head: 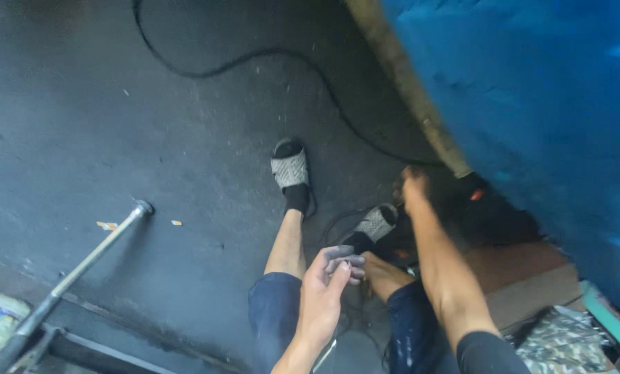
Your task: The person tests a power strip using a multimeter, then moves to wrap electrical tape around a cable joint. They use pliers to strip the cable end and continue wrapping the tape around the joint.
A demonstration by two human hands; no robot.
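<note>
While right hand (412,185) reaches under blue sheet (532,118) (blurred), left hand (327,284) empty.

Black cable (254,59) snakes across dark floor (81,125); metal rod (81,266) lower left; blue tarp (532,104) upper right; patterned cloth (566,343) btm right.

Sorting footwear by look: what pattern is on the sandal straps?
Grey-and-white woven check on the sandal straps, over black socks; head view.
</note>
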